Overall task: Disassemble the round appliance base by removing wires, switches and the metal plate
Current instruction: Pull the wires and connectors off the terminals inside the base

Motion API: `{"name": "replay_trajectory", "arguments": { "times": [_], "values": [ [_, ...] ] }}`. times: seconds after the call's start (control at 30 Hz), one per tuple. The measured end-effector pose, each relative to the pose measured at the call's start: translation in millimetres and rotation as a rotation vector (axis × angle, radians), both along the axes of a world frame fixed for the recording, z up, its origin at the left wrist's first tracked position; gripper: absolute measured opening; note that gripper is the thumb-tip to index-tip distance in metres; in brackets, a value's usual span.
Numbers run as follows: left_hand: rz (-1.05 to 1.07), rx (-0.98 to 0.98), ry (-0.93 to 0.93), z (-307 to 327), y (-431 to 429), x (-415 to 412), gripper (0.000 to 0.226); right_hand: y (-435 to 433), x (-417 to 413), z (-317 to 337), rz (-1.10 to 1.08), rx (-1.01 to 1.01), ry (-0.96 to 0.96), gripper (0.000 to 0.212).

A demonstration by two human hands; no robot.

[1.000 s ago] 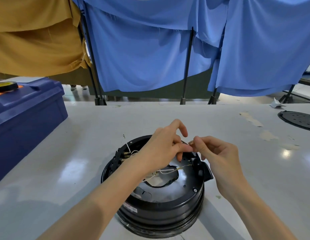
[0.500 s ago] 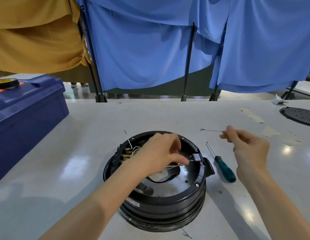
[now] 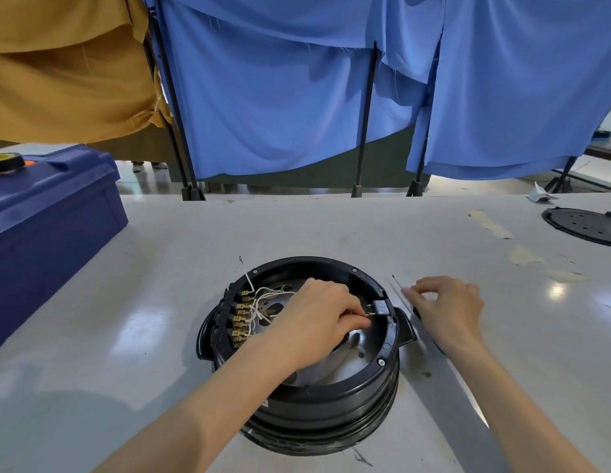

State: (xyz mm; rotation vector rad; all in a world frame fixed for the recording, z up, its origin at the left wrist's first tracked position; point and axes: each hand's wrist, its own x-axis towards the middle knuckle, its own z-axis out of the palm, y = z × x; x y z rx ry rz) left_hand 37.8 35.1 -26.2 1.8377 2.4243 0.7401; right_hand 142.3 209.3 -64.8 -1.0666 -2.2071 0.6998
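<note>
Head view: the round appliance base point(image 3: 331, 401) is seen open-side up on the grey table point(image 3: 143, 336), with white wires point(image 3: 263, 298) run to brass terminals along its left inner wall, above the metal plate point(image 3: 355, 363). A brass-tipped wire point(image 3: 369, 314) is pinched by the left hand point(image 3: 321, 319) just beside the black switch block point(image 3: 381, 307). The right hand point(image 3: 449, 310) is curled over the screwdriver point(image 3: 399, 291) right of the base; a grip cannot be confirmed (blur).
</note>
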Motion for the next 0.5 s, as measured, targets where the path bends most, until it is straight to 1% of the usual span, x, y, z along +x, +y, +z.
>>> {"name": "replay_trajectory", "arguments": {
  "times": [0.03, 0.07, 0.1, 0.13, 0.17, 0.23, 0.3, 0.37, 0.43, 0.5],
  "values": [
    [-0.003, 0.001, 0.003, -1, -2, 0, 0.025, -1, 2, 4, 0.025, 0.026, 0.09, 0.019],
    [-0.008, -0.002, 0.003, -2, -3, 0, 0.024, -4, 3, 10, 0.064, -0.005, 0.216, 0.02],
    [-0.011, -0.009, 0.001, -3, -5, 0, 0.024, -9, 3, 16, 0.125, -0.087, 0.337, 0.02],
    [-0.012, -0.017, -0.002, -4, -7, -1, 0.023, -17, 3, 22, 0.204, -0.186, 0.414, 0.02],
    [-0.011, -0.026, 0.001, -4, -8, -1, 0.023, -25, 3, 27, 0.291, -0.272, 0.442, 0.02],
    [-0.012, -0.035, 0.023, -3, -9, 0, 0.022, -41, 0, 30, 0.443, -0.371, 0.404, 0.023],
    [-0.013, -0.018, 0.003, 0, -8, 2, 0.02, -51, -3, 25, 0.522, -0.401, 0.365, 0.023],
    [0.003, -0.033, -0.024, 2, -5, 5, 0.017, -53, -5, 21, 0.52, -0.423, 0.371, 0.02],
    [0.024, -0.069, -0.012, 3, -3, 7, 0.014, -51, -5, 19, 0.513, -0.443, 0.362, 0.023],
    [0.046, -0.1, 0.07, 3, -2, 9, 0.012, -49, -4, 18, 0.534, -0.464, 0.356, 0.031]
  ]
}}
